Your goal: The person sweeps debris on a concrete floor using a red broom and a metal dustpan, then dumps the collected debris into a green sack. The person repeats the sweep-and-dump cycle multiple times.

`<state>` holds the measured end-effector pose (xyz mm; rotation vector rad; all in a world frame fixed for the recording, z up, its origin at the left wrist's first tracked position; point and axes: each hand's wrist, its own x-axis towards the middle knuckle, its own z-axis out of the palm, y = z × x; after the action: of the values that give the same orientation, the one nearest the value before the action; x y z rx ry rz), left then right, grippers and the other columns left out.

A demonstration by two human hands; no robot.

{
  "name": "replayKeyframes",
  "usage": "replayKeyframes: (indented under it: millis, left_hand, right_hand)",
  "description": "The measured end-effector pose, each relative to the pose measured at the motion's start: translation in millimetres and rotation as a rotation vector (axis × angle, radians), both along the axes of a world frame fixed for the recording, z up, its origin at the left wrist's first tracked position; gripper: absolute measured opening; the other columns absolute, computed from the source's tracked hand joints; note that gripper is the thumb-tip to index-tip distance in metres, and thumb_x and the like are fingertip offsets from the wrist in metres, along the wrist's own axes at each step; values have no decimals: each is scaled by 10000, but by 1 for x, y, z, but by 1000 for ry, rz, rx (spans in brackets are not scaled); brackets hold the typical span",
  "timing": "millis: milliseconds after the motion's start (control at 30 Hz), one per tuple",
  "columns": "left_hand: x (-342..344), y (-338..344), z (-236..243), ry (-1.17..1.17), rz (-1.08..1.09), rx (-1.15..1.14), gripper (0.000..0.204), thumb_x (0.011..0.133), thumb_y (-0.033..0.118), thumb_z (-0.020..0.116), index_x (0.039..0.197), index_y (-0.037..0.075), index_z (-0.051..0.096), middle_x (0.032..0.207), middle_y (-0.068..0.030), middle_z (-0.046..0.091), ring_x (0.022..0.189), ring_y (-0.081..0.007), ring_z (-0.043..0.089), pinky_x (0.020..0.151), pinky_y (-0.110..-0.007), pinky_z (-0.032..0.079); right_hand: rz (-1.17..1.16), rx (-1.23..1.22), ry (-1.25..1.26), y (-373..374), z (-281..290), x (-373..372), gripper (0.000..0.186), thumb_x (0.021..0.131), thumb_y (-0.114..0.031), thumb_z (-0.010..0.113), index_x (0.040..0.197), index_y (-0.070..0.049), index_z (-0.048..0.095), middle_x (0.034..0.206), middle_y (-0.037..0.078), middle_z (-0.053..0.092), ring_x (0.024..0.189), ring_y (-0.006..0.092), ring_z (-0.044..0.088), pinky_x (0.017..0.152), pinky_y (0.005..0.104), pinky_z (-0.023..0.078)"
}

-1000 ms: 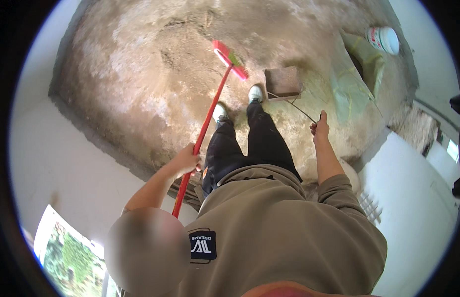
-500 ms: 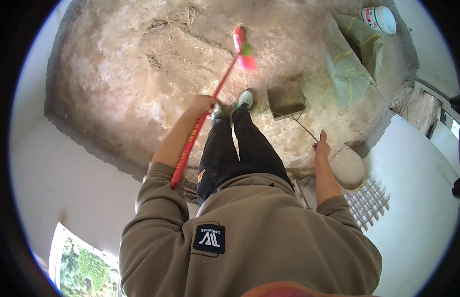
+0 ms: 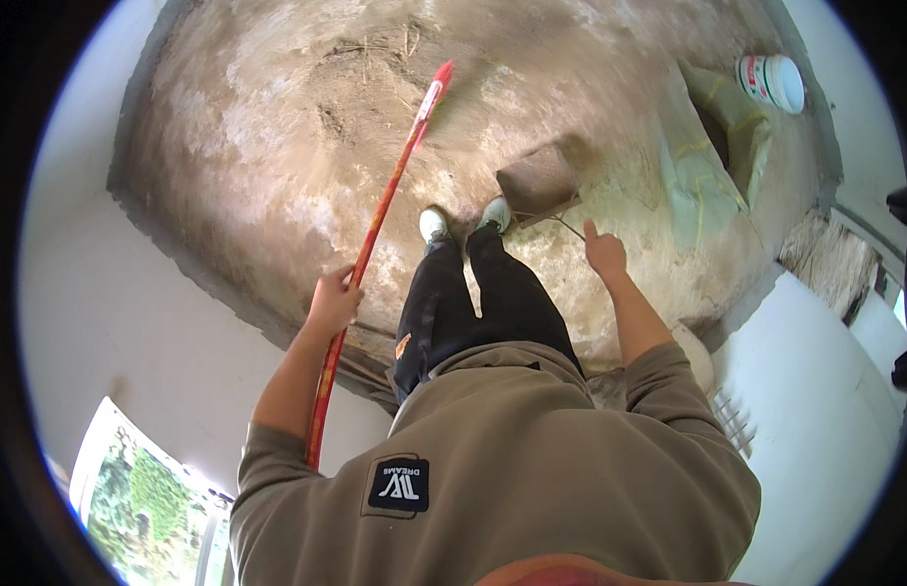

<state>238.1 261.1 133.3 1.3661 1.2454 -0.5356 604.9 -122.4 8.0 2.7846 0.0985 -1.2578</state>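
Note:
My left hand (image 3: 334,303) is closed around the long red handle of a broom (image 3: 383,208). The broom slants up and away, its pinkish-red head (image 3: 434,96) seen narrow edge-on over the dusty floor, just short of a scatter of straw (image 3: 361,54). My right hand (image 3: 606,252) grips the thin rod handle of a brown, box-shaped dustpan (image 3: 538,184), thumb up along it. The dustpan is just beyond my right shoe (image 3: 494,212), and whether it touches the floor I cannot tell.
At the right lies a pale green woven sack (image 3: 696,186) with its mouth gaping. A white bucket (image 3: 772,84) rests on its side behind it. Weathered wood (image 3: 829,252) leans by the right wall. A round tan object (image 3: 696,359) and a lattice piece (image 3: 735,425) are partly behind my right arm.
The broom has swung left and turned edge-on, with my left hand drawn back toward me. My right hand has moved forward and left, shifting the dustpan left and tilting it.

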Motion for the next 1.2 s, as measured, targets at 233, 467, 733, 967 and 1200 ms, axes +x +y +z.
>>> replayKeyframes:
  millis: [233,467,733,967,1200]
  left_hand:
    - [-61,-26,54,1,356,64,590,856,-28,541,1443,-30,483,653,2,536,473,-78,494,452,-242,421]
    - [-85,-26,32,54,560,125,570,862,-36,514,1432,-35,493,670,15,541,474,-65,488,449,-232,410]
    - [-45,-48,9,41,792,102,516,879,-32,528,1395,-36,527,663,27,523,463,-57,476,430,-228,392]
    - [57,-150,27,15,1065,133,396,866,-53,546,1261,-52,581,678,29,521,460,-50,457,411,-218,358]
    - [114,-229,54,272,1169,93,567,867,-52,582,1427,-44,492,670,25,523,465,-65,474,423,-227,392]
  right_hand:
    - [159,142,118,186,-51,22,837,989,-646,271,1093,61,706,1102,308,681,1100,423,651,968,456,497]
    - [35,192,301,353,-72,-6,818,1021,-608,217,934,42,706,826,212,706,745,333,697,801,447,540]
    - [410,290,172,369,-113,13,662,1043,-506,352,1054,48,714,996,270,714,896,409,697,826,466,541]
    - [397,716,279,364,-120,19,518,1052,-394,445,851,41,640,813,297,668,806,468,655,719,521,500]
    - [637,671,411,326,-114,33,453,1038,-359,473,891,42,624,840,309,666,830,479,655,728,537,518]
